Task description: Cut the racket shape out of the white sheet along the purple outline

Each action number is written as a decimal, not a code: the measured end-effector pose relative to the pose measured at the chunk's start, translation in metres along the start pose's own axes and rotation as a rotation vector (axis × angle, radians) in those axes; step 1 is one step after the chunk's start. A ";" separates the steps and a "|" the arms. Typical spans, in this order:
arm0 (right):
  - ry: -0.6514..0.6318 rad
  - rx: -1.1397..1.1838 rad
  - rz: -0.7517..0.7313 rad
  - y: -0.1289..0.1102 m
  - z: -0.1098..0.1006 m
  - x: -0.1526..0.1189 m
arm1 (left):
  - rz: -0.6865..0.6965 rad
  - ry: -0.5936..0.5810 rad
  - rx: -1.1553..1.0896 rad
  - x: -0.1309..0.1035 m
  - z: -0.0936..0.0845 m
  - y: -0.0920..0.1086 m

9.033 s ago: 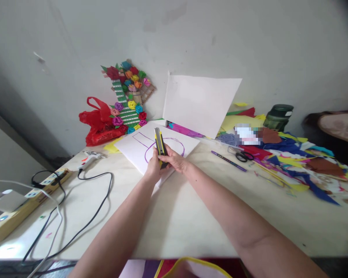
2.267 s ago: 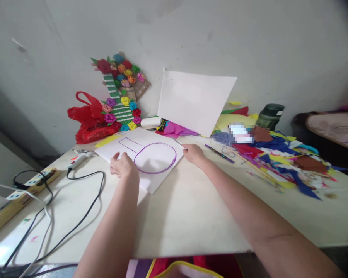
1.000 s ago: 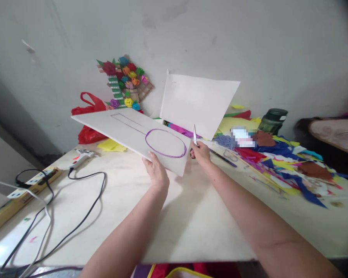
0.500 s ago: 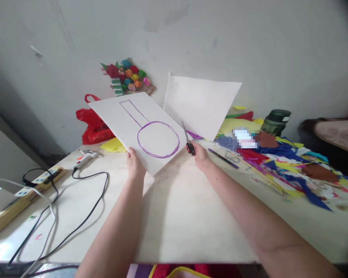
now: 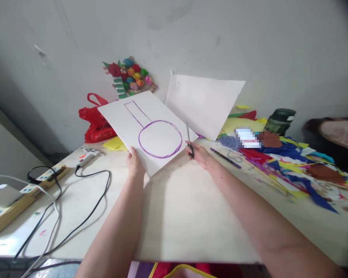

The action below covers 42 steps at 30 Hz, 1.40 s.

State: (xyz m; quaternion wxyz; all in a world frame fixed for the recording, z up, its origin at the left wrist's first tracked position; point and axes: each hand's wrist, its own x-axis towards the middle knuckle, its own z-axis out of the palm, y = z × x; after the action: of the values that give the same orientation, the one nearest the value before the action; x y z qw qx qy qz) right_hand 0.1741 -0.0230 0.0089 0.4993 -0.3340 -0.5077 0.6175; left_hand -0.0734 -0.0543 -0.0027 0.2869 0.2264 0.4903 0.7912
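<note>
Left hand (image 5: 135, 163) clasps the white board (image 5: 160, 139) by its near-left edge, tilted up over the table (image 5: 191, 220) | right hand (image 5: 200, 156) grips black-handled scissors (image 5: 191, 150), blades at the board's right corner, contact hard to call from here | purple pen (image 5: 225, 158) lies just beside that hand

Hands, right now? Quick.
Left hand: closed, holding the white board with the purple outline by its lower left edge.
Right hand: closed, holding the black-handled scissors, tips pointing up.
</note>
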 end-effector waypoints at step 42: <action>-0.419 -0.524 0.144 -0.009 -0.005 -0.010 | -0.149 0.027 -0.205 0.005 0.000 -0.004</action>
State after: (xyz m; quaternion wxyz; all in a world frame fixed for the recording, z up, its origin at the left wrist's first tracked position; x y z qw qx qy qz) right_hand 0.1844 -0.0314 0.0152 0.2366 -0.3516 -0.7159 0.5549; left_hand -0.0761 -0.0488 -0.0061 0.3597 0.1480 0.4260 0.8169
